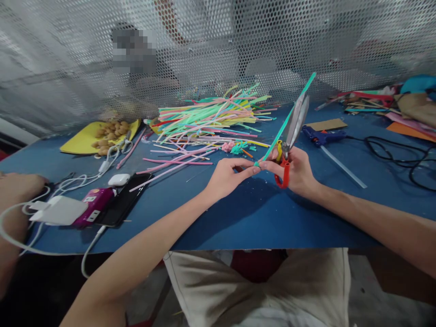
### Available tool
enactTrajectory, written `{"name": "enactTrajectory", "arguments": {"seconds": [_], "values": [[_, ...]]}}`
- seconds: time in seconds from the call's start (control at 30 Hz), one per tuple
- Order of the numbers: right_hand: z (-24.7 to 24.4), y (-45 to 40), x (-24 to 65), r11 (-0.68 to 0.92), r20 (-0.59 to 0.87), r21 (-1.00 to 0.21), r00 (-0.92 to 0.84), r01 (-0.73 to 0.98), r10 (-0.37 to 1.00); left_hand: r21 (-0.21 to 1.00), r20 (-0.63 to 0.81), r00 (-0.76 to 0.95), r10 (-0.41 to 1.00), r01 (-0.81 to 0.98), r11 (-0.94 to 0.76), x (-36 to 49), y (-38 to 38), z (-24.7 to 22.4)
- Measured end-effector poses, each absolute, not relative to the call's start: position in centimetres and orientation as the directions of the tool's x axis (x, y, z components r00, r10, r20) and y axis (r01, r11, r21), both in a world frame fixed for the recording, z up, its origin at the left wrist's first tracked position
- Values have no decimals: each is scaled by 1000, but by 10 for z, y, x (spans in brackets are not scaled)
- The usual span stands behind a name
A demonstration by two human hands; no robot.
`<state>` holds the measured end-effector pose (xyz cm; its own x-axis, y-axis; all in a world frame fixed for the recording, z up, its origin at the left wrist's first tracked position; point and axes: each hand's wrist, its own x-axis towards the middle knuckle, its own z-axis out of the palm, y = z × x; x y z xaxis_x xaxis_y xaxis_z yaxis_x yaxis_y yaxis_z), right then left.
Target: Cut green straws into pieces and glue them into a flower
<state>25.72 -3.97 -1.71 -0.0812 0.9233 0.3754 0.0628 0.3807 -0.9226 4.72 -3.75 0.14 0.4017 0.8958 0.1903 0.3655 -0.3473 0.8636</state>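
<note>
Over the blue table my left hand pinches the lower end of a green pipe cleaner, where a small curled bit shows at the fingertips. My right hand is closed around scissors with red and yellow handles, blades pointing up and away from me. Its thumb and fingertips also meet the pipe cleaner beside my left fingertips. The long free part of the pipe cleaner slants up alongside the blades. Just beyond my hands lie small cut green pieces and pink pieces.
A heap of colored pipe cleaners lies at the back. To the right is a blue glue gun with its glue stick and black cord. A phone, purple power block and white cables are left, near another person's arm.
</note>
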Motion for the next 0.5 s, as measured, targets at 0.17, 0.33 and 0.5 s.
{"name": "enactTrajectory", "arguments": {"seconds": [0.17,0.33,0.5], "values": [[-19,-40,258,376,371,-925,-81,58,925,911,123,429,895,309,-273,47,-37,-2],[-19,-39,258,392,389,-918,-68,51,919,963,21,455,890,230,-140,49,-38,-1],[-17,-41,257,408,403,-910,-82,66,912,980,-41,450,892,191,-51,50,-39,1]]}}
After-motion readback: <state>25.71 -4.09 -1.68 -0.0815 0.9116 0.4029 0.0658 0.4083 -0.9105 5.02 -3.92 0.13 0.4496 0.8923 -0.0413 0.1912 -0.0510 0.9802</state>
